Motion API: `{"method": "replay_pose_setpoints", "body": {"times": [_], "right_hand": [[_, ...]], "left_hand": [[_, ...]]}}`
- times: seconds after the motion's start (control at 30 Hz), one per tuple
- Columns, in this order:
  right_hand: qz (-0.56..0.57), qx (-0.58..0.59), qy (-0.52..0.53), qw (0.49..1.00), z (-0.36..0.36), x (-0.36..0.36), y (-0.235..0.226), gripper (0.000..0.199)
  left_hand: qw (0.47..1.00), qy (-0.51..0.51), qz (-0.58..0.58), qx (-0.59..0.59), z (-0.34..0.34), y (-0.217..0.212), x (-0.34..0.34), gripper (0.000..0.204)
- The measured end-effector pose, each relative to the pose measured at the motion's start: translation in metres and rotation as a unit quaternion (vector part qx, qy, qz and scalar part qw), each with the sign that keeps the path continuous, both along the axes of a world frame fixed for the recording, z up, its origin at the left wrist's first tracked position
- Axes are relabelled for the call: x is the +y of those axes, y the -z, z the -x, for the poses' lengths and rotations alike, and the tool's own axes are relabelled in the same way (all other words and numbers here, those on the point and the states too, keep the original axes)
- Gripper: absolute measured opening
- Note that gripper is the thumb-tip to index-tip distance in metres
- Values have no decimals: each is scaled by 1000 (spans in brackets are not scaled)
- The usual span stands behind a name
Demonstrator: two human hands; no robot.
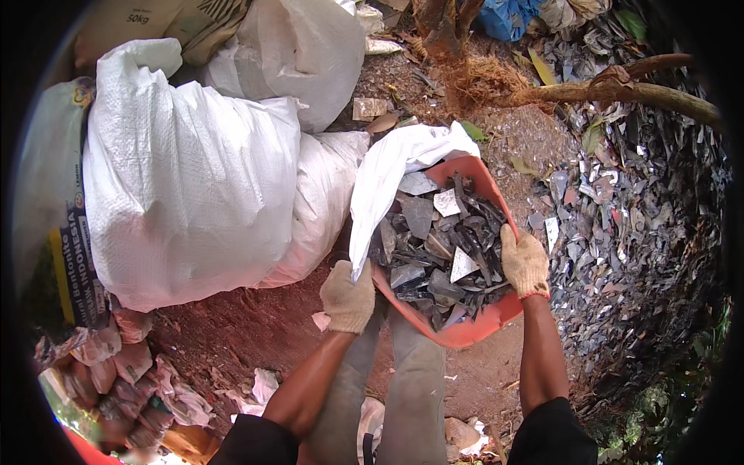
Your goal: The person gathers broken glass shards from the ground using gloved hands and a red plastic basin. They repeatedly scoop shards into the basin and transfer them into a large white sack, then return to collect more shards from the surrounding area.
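Observation:
An orange-red plastic basin is tilted in front of my legs, filled with flat, dark and pale broken shards. My right hand, in a beige knit glove, is closed round the basin's right rim, thumb on top. A white woven sack drapes over the basin's far and left rim, its mouth folded down. My left hand, gloved alike, is closed at the lower tip of that sack, beside the basin's left edge. The left fingers are mostly hidden, so whether they also grip the basin cannot be made out.
Full white sacks stand close on the left, beside a dark printed bag. A wide heap of shards covers the ground at right. A branch crosses the far right. Crumpled plastic lies at the near left.

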State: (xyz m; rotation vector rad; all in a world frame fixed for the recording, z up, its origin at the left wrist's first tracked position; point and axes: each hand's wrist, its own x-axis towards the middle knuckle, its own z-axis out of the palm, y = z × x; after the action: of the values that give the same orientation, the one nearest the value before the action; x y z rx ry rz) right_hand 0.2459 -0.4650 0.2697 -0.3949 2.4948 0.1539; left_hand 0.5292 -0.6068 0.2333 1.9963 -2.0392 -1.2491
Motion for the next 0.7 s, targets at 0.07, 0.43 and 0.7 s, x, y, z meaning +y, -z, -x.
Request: {"method": "replay_pose_setpoints", "body": {"times": [0.07, 0.43, 0.7], "right_hand": [[5, 4, -1, 1000, -7, -16, -6, 54], [-15, -45, -11, 999, 5, -39, -12, 59], [-18, -57, -15, 998, 10, -38, -4, 55]], "left_hand": [[986, 118, 117, -1, -11, 8, 2, 32], [924, 252, -247, 146, 187, 22, -160, 47], [819, 563, -5, 113, 228, -11, -40, 30]]}}
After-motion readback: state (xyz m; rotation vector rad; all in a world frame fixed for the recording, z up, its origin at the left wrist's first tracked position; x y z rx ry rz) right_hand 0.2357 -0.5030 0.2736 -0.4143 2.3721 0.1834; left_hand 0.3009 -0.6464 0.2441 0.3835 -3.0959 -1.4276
